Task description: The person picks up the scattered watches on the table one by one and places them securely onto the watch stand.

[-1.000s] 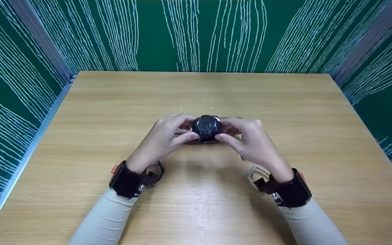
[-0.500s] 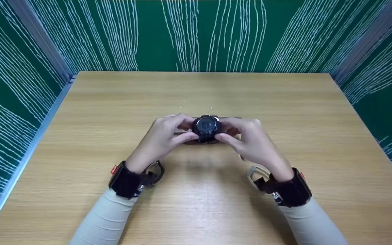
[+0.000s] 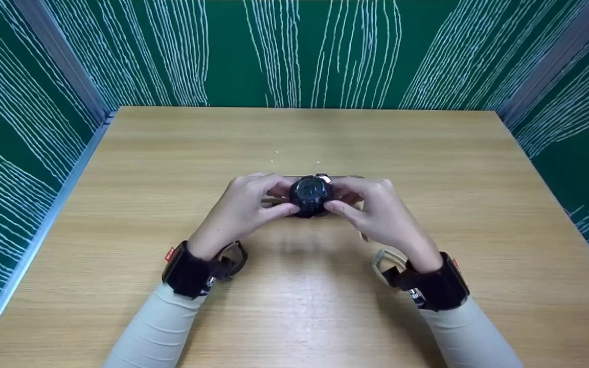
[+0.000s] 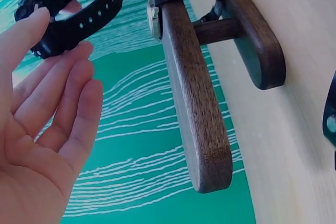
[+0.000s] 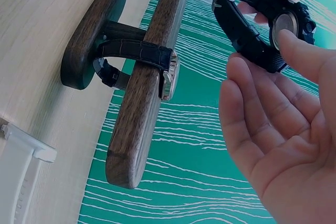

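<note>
A black digital wristwatch (image 3: 311, 193) is held face up between both hands at the middle of the table, its buckled strap forming a loop. My left hand (image 3: 246, 204) pinches its left side, thumb and fingertips at the case. From the right, my right hand (image 3: 376, 207) grips the other side; in the right wrist view its thumb touches the round metal case back (image 5: 284, 27). Just beyond, partly hidden in the head view, is a dark wooden T-bar watch stand (image 4: 197, 93). A second watch with a dark leather strap (image 5: 134, 51) is looped round its bar.
The wooden table (image 3: 172, 153) is bounded by green walls (image 3: 233, 56) with white lines. Several tiny white specks lie beyond the stand. A dark strap loop (image 3: 241, 255) hangs at the left wrist and a pale one (image 3: 376, 260) at the right.
The black watch has tilted and shifted slightly towards the person, showing more of the silver watch behind. The left thumb has moved a little lower; the right hand has hardly moved.
</note>
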`<state>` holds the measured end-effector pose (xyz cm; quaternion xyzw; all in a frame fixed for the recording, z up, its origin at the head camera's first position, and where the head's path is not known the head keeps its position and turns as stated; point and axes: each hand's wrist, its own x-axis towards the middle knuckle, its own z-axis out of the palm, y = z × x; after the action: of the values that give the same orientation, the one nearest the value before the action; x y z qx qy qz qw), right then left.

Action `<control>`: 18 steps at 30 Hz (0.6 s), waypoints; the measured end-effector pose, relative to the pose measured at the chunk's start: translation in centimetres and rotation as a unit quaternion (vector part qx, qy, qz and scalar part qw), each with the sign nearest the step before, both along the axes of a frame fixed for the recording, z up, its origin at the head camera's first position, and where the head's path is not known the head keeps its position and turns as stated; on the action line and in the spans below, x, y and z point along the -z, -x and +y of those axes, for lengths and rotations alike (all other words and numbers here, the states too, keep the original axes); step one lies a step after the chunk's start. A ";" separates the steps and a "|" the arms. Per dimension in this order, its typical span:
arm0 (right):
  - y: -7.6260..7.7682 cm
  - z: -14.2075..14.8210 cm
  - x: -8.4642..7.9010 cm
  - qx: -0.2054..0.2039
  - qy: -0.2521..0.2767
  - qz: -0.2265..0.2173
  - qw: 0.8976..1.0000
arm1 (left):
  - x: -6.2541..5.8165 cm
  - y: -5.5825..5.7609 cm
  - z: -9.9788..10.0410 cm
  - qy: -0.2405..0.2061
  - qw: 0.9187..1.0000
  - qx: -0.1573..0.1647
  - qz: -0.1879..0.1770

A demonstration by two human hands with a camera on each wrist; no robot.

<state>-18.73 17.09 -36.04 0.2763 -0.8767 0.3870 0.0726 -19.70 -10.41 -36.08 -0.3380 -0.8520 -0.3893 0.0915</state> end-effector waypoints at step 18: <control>0.3 0.9 0.0 -0.010 -0.009 -0.032 0.999 | -0.4 -0.1 -0.8 -0.019 0.999 -0.023 0.012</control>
<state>-19.04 17.99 -36.06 0.2737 -0.8792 0.3881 0.0382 -19.62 -11.20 -35.72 -0.3211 -0.8509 -0.3989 0.1169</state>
